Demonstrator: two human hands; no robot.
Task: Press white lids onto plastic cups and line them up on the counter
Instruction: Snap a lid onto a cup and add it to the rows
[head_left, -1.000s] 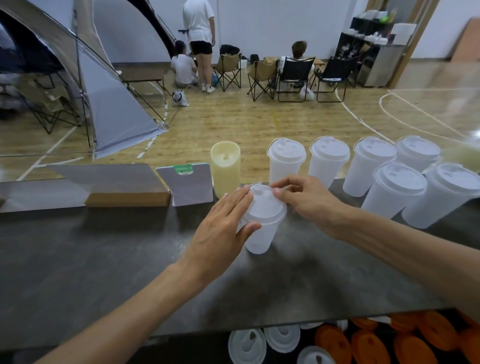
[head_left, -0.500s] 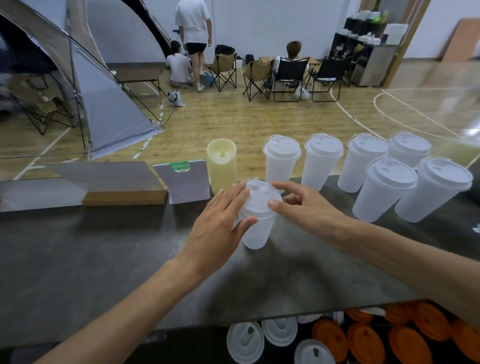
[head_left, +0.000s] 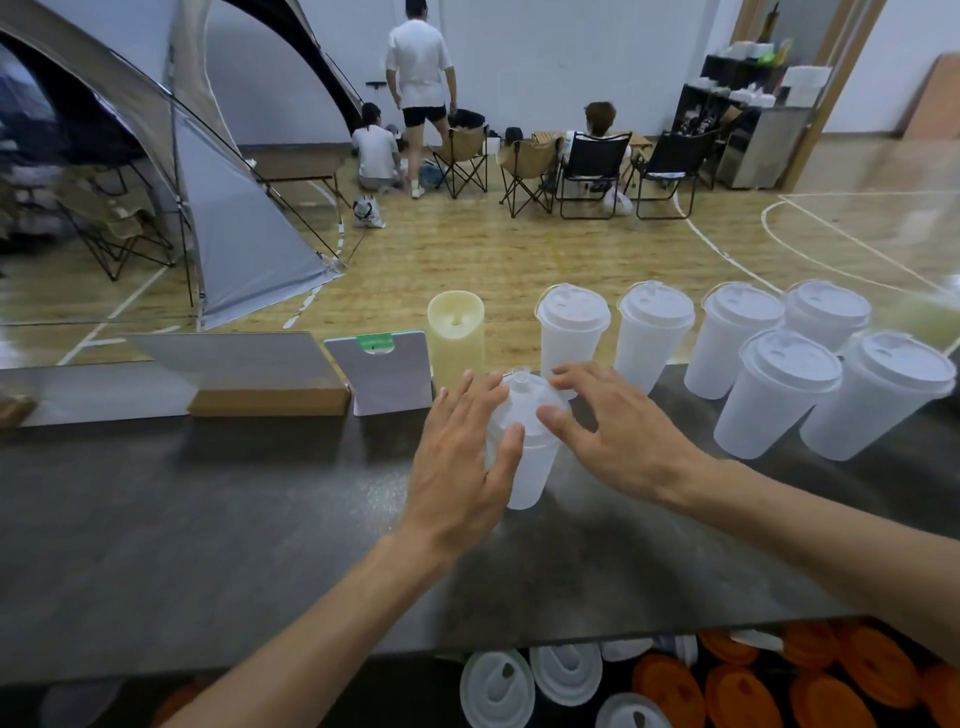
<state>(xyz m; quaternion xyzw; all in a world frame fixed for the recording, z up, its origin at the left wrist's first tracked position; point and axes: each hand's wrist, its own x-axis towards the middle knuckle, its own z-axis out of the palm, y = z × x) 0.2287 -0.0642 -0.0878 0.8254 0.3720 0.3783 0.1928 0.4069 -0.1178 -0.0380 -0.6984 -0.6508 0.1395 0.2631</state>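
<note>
Left hand (head_left: 462, 457): fingers nearly straight, laid flat against the left side of the white lid (head_left: 530, 410), thumb on the plastic cup (head_left: 527, 475). Right hand (head_left: 618, 431): fingers spread and slightly bent, pressing on the lid's right rim. Cup upright between both hands on the dark counter (head_left: 208, 519), in front of the row of lidded cups (head_left: 727, 338).

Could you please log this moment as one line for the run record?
step: lid pressing | left hand: on cup side | right hand: fingers on lid | lidded cups lined behind
</note>
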